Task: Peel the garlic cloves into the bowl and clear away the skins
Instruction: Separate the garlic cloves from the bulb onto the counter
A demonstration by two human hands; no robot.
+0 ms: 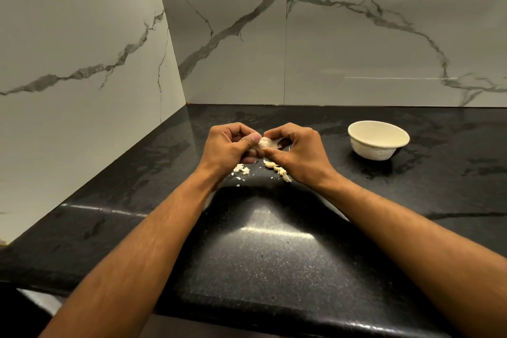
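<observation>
Nearest to me the dark speckled countertop (274, 250) runs bare under both forearms, with a bright patch of light on it. Just short of the grip, under the wrists, lie the loose skins (241, 169) in a small scatter to the left. A clump of paler pieces (278, 169) lies to the right; I cannot tell whether those are skins only or peeled cloves among them.

Above them the two hands meet over the counter. The left hand (229, 149) has its fingers curled and its thumb pressed onto the garlic (264, 143). The right hand (297, 152) pinches the same garlic from the other side, fingertips closed on it. So the garlic is held between both hands, off the surface, still showing papery white skin.

Beyond the grip and well off to the right stands the cream bowl (356, 132). From here its inside looks empty, though the near wall hides part of the bottom.

My judgement is that the work is at an early or middle stage: some skin is off, nothing visible has reached the bowl, and the skins are not yet cleared.

Past all this the veined marble wall (356, 49) rises. I see no brand, label or readable writing anywhere.
</observation>
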